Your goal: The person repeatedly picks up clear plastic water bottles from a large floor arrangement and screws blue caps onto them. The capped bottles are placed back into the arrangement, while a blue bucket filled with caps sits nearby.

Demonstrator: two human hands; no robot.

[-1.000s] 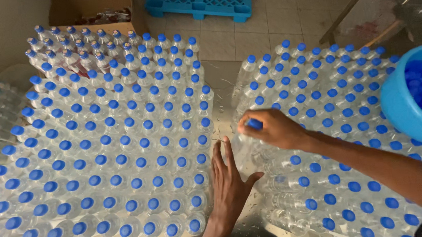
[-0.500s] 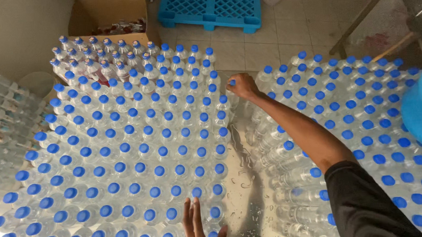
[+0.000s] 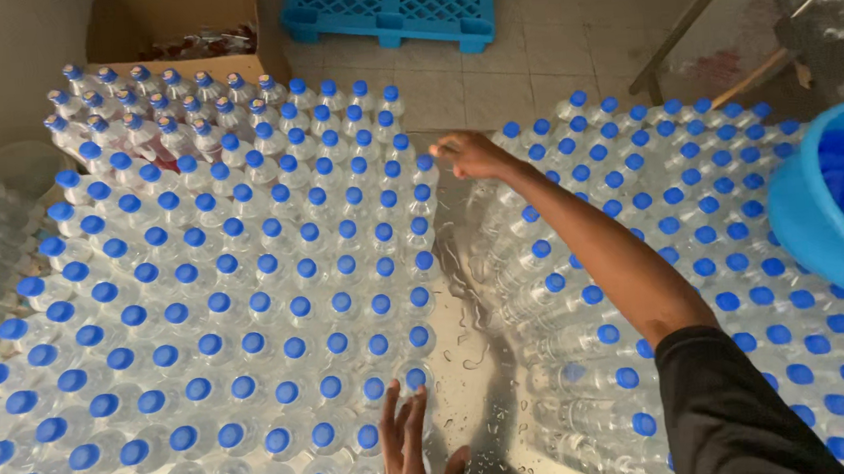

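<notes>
Nearest, the left hand [image 3: 409, 449] lies flat with fingers spread, holding nothing, its tips against the near right corner of the left block of capped bottles [image 3: 235, 282]. Between this block and the right block of bottles [image 3: 706, 275] runs a wet metal table [image 3: 468, 314], shiny with water drops. Farther out, the right hand [image 3: 471, 155] stretches across the gap, fingers loosely curled at the far corner of the left block; whether it grips a bottle I cannot tell. The bottles stand packed cap to cap, so a sideways push on the slick surface could likely tip the edge rows into the gap or off the far edge, and the outstretched arm could knock caps on the right block. A blue tub of caps [image 3: 822, 216] sits at the right. Beyond are a cardboard box [image 3: 175, 26], a blue plastic pallet [image 3: 389, 4] and a tiled floor [image 3: 568, 45].
</notes>
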